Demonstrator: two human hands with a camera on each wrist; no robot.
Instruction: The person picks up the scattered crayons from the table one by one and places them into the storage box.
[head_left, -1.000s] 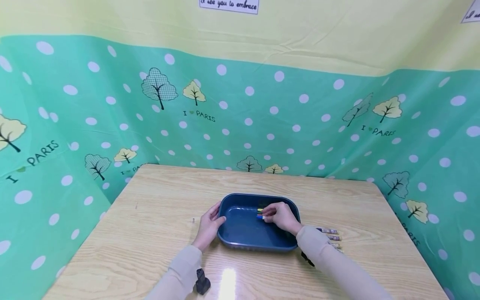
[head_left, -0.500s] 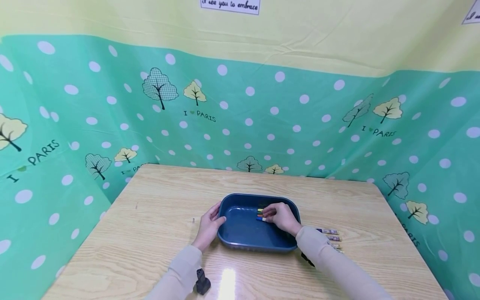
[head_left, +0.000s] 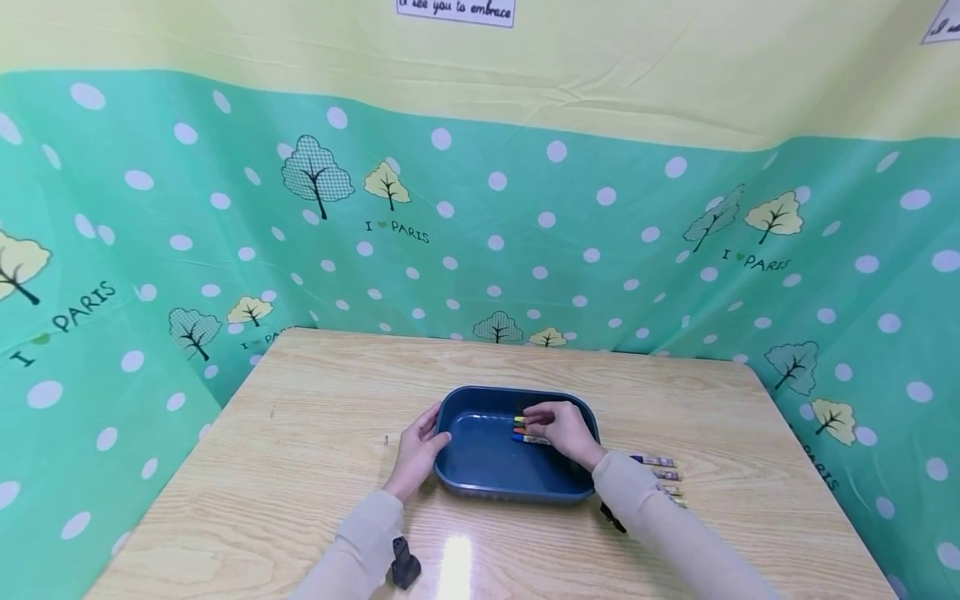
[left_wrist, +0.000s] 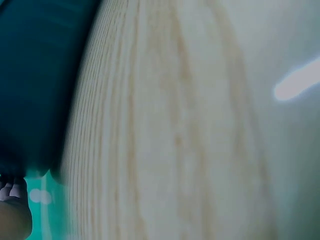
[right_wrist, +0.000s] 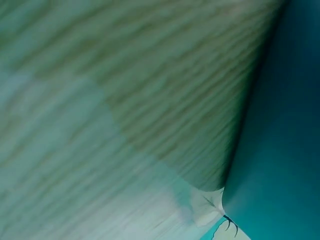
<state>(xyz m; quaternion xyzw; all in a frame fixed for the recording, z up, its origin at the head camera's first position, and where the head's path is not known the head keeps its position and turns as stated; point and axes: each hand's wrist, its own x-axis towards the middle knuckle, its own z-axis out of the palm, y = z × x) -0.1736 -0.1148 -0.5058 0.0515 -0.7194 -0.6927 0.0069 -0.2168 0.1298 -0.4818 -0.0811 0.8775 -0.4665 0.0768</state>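
Note:
A dark blue rectangular tray [head_left: 517, 493] stands mid-table. My left hand [head_left: 417, 454] grips its left end, thumb over the rim and fingers outside; the left wrist view catches part of that hand [left_wrist: 14, 210] beside the tray wall [left_wrist: 35, 85]. Inside the tray, a blue crayon [head_left: 531, 438] lies below an orange crayon [head_left: 519, 431], with a yellow crayon [head_left: 519, 419] farther back. Over the crayons is my right hand [head_left: 562, 429], its thumb and fingers parted, hiding their right ends. The blue crayon shows free of the thumb. Only the tray's outer wall [right_wrist: 285, 125] appears in the right wrist view.
Several more crayons [head_left: 657, 461] lie in a column right of the tray, partly behind the right sleeve [head_left: 630, 487]. A black device [head_left: 405, 565] is at the left forearm. The wooden table [head_left: 300, 483] backs onto a green dotted curtain [head_left: 480, 275].
My right thumb and fingers have lifted slightly away from the blue crayon, letting it go, and more of its length shows. My left hand and the tray have stayed in place.

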